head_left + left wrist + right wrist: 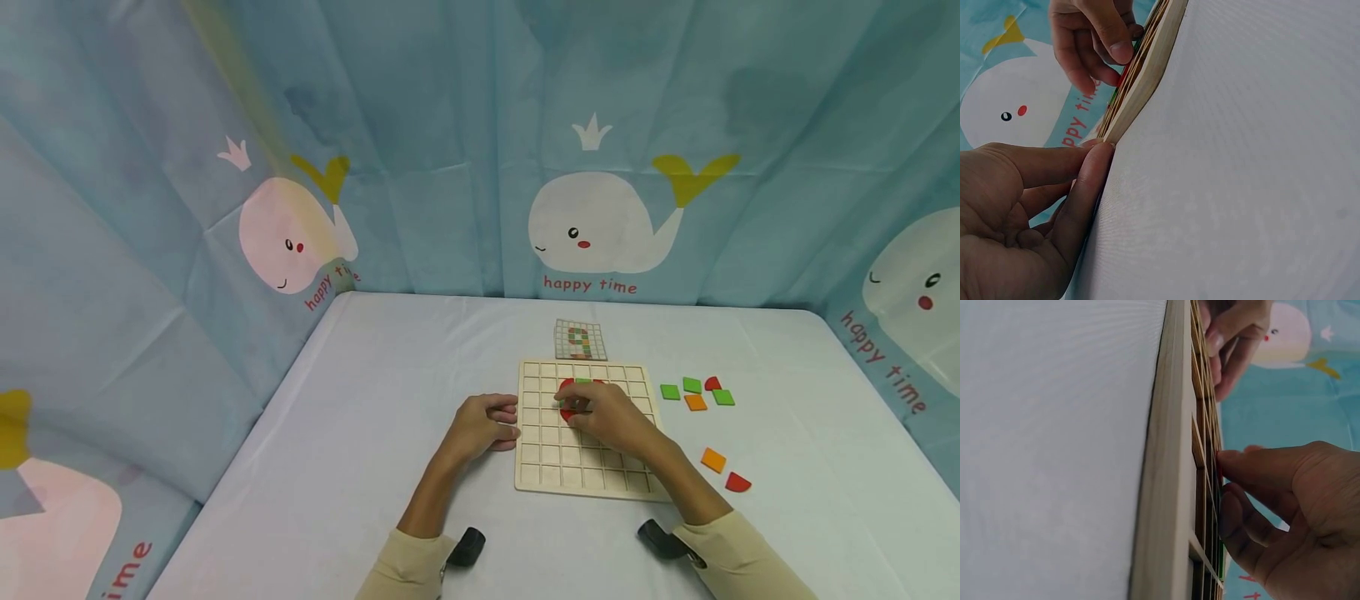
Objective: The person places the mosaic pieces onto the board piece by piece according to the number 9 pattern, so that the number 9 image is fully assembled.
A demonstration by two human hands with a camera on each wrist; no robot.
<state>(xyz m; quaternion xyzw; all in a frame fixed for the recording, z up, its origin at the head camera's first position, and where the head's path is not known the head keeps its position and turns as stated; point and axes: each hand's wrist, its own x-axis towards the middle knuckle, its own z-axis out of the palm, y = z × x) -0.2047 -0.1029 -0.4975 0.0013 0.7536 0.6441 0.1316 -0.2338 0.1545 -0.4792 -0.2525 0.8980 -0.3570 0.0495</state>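
Observation:
A pale wooden grid board (547,475) lies flat on the table. Red and green tiles sit in its upper cells, among them a green tile (583,381) between two red ones, partly covered by my right hand. My left hand (480,427) holds the board's left edge, thumb and index fingertips meeting there in the left wrist view. Over the upper middle of the board, my right hand (609,417) pinches a red rounded tile (567,414) at a cell, thumb and index finger on either side. The right wrist view shows only a sliver of that red tile (1219,464).
A small pattern card (580,340) lies just beyond the board. Right of the board are loose tiles: several green ones (670,392), orange ones (713,460) and red rounded ones (738,482). A whale-print curtain (450,208) hangs behind the white table (390,375).

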